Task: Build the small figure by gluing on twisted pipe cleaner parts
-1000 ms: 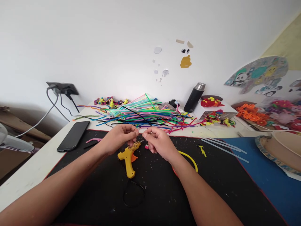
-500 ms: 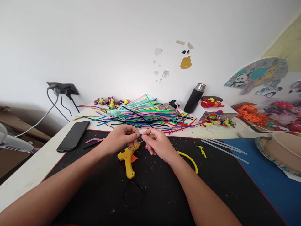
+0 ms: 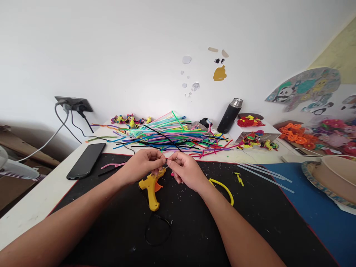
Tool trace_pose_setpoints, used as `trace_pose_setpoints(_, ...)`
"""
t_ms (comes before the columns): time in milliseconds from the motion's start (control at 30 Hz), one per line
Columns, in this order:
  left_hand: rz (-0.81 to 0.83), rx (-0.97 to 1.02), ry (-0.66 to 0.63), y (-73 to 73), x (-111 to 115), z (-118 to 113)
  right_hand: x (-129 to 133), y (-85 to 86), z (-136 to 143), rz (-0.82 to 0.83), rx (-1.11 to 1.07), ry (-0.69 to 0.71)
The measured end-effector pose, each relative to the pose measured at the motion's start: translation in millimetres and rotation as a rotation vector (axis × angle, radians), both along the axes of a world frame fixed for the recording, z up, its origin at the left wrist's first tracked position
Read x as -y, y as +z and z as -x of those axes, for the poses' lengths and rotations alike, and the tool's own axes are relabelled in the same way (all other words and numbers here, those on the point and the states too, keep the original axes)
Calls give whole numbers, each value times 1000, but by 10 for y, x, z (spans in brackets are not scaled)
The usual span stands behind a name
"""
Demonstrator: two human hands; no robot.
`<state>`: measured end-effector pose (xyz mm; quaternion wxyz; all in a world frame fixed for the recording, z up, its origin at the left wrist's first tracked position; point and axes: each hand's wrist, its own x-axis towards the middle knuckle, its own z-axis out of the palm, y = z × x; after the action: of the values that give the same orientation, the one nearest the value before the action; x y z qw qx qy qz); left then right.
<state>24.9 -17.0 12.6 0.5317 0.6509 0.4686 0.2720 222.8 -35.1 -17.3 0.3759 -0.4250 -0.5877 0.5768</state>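
Note:
My left hand (image 3: 146, 165) and my right hand (image 3: 185, 168) meet fingertip to fingertip above the black mat (image 3: 191, 222). Both are closed in a pinch, and whatever sits between the fingers is too small to make out. Just below the left fingers lies a yellow hot glue gun (image 3: 152, 191) with an orange trigger, its nozzle pointing up towards the right hand. A small pink-red piece (image 3: 172, 174) shows beside the right fingers, partly hidden. Right of my right wrist, a thick yellow pipe cleaner (image 3: 224, 188) curves on the mat.
A heap of coloured pipe cleaners (image 3: 167, 134) lies along the wall, near a black flask (image 3: 230, 115). A phone (image 3: 86, 161) rests at the left. Clear glue sticks (image 3: 266, 178), a bent yellow piece (image 3: 239, 179) and a woven basket (image 3: 328, 185) are to the right.
The fingertips of both hands have shifted very slightly, with the left thumb a little nearer the right hand. The things on the table have not moved.

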Motion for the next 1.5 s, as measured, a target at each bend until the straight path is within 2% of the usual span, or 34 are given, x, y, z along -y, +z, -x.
trace_pose_setpoints(467,-27,-18,26,40,-75,119,-1,29,-8,31,8,-19)
trace_pose_setpoints(933,3,-27,-71,69,-51,87,-16,-12,1,8,35,-9)
trace_pose_setpoints(1233,-16,-42,-135,31,-36,115,6,-7,10,-14,88,17)
trace_pose_setpoints(1500,-18,-68,-132,63,-18,105,15,8,23,-20,98,22)
